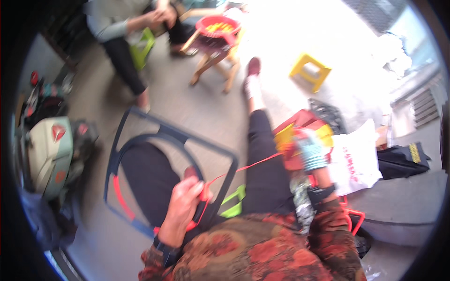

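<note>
A dark grey frame (167,131), a rounded rectangle with a ring inside, rests tilted across my left thigh. My left hand (182,206) is closed on its ring, and red strip is wrapped around part of the ring and along one outer side. From beside this hand a thin red strip (244,167) runs taut toward my right hand (310,151). That hand wears a pale blue-green glove and is smeared by motion; its fingers seem closed on the strip's far end. Behind it lies a red and yellow bag (287,136).
A white sack (358,157) and dark cloth (403,161) lie at the right. A yellow stool (310,70) stands ahead. Far off, a red basket (205,23) of yellow pieces sits on a wooden stool, near a seated person (105,25). A scooter (49,150) stands left.
</note>
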A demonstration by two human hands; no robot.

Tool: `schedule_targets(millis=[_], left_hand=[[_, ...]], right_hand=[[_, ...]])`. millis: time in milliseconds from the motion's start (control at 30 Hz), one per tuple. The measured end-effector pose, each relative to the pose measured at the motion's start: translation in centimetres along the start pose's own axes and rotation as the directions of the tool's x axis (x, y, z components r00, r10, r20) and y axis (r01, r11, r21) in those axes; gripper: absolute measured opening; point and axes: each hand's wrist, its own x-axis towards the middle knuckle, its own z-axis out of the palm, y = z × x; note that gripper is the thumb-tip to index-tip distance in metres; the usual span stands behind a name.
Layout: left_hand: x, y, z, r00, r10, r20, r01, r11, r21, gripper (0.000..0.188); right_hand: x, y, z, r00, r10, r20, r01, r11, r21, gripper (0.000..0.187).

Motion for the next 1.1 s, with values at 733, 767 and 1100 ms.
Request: schedule_targets(millis=[733, 767, 1100], left_hand=[[0.0, -0.3, 1.6, 0.996, -0.049, 0.069, 0.042, 0.995, 0.094, 0.022], [0.0, -0.2, 1.5, 0.997, -0.030, 0.073, 0.022, 0.994, 0.106, 0.022], [-0.2, 0.1, 0.4, 0.998, -0.056, -0.004, 0.056, 0.998, -0.031, 0.024]], right_hand=[[10.4, -20.1, -1.8, 0.803, -0.492, 0.335, -0.575, -0.788, 0.221, 0.086], [10.2, -19.9, -1.5, 0.842, -0.407, 0.353, -0.518, -0.794, 0.319, 0.080], [1.7, -7.1, 0.3, 0.809, 0.094, 0.581, -0.084, -0.959, 0.272, 0.039]])
